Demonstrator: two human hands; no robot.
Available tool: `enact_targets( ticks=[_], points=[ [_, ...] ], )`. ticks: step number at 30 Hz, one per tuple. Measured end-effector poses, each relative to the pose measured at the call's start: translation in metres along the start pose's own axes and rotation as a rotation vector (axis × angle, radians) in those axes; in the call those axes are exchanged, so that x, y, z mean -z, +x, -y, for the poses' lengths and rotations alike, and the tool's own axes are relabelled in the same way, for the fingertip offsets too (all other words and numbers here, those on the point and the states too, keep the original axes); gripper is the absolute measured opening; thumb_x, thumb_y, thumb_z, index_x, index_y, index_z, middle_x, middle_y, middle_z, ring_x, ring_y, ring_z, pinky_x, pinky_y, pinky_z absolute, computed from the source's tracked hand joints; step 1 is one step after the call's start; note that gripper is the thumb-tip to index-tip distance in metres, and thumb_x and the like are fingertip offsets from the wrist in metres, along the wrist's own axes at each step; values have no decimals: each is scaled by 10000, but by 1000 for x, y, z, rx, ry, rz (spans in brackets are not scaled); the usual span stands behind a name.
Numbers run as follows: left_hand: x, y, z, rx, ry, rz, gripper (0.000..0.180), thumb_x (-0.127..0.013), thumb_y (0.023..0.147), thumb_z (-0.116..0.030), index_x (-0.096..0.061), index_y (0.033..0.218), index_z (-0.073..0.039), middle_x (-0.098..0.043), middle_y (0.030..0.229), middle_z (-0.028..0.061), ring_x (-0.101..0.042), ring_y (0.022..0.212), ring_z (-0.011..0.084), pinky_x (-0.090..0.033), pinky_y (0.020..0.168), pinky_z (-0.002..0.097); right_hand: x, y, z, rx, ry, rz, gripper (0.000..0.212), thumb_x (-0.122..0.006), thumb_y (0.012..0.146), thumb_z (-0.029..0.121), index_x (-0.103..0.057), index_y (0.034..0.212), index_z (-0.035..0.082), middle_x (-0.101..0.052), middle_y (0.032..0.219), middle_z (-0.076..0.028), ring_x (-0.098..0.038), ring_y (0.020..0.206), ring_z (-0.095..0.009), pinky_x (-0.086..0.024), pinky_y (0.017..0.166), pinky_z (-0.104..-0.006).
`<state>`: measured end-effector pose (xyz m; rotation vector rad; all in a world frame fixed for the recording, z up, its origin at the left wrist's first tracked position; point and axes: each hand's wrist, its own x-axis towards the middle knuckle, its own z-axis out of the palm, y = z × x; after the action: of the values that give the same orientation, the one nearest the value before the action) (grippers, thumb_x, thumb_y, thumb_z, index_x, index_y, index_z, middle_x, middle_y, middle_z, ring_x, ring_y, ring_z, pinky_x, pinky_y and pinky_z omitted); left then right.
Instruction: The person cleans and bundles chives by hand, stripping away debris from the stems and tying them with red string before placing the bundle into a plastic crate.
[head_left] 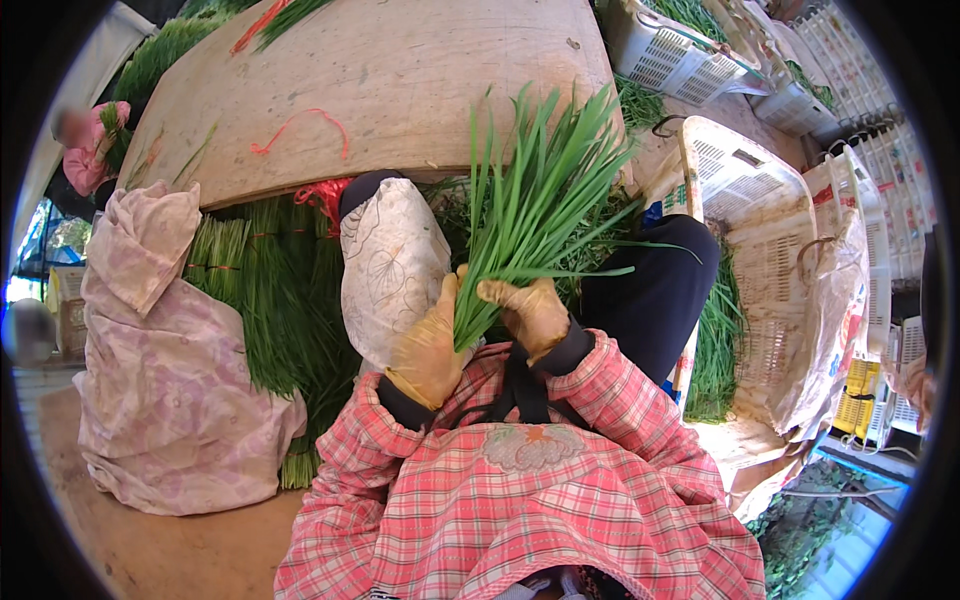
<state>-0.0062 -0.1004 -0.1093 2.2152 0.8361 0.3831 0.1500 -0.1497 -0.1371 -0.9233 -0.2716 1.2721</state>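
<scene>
A loose bunch of Chinese chives (540, 195) stands over my lap, its long flat green leaves fanning out to the upper right. My left hand (425, 352), in a yellowish glove, is closed round the lower left side of the bunch, thumb up. On the other side my right hand (532, 314), gloved alike, grips the stems with its fingers curled in. A few leaves stick out sideways over my right knee. The lower ends of the stems are partly hidden between my hands.
A wooden board (420, 90) carries red ties (300, 135). Left of me, bundled chives (285, 300) lie partly under a patterned cloth (180, 370). A white plastic crate (770, 220) with loose chives stands at my right. Another person (90, 150) in pink sits far left.
</scene>
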Motion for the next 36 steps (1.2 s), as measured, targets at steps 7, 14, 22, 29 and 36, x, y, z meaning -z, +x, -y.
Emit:
enact_targets(
  ticks=[7, 14, 22, 29, 36],
  points=[
    [76, 4, 18, -296, 1253, -216, 624, -532, 747, -83, -420, 1358, -137, -567, 909, -11, -514, 630, 139, -427, 552, 269, 43, 32, 78, 265, 90, -400, 345, -717, 749, 94, -630, 1077, 32, -660, 912, -78, -626, 809, -201, -508, 743, -321],
    [85, -16, 58, -297, 1285, -294, 642, -557, 724, -25, -464, 1330, -216, -592, 1050, -9, -538, 717, 138, -453, 618, 269, 97, 9, 133, 466, -164, -308, 224, -637, 853, 130, -647, 1017, -22, -663, 912, -74, -612, 827, -152, -499, 779, -272],
    [86, -19, 63, -391, 1315, -330, 625, -563, 744, -30, -473, 1324, -244, -599, 1043, 20, -532, 727, 144, -450, 639, 261, -4, -1, 124, 883, -1000, 28, 138, -638, 816, -1, -683, 945, 21, -671, 957, -106, -620, 848, -184, -490, 763, -287],
    [87, -17, 55, -369, 1319, -306, 561, -566, 748, 3, -554, 1248, -252, -593, 1093, -24, -533, 832, 150, -452, 732, 264, -55, 41, 40, 787, -1645, 285, 328, -657, 804, 235, -612, 1066, 42, -618, 955, -171, -624, 744, -280, -492, 657, -378],
    [87, -19, 70, -428, 1234, -334, 604, -574, 740, 14, -527, 1281, -250, -604, 1094, 7, -541, 769, 148, -453, 649, 265, -50, 45, 25, 625, -1292, 257, 49, -626, 777, 40, -655, 813, 24, -638, 778, -147, -623, 695, -276, -499, 640, -314]
  ],
)
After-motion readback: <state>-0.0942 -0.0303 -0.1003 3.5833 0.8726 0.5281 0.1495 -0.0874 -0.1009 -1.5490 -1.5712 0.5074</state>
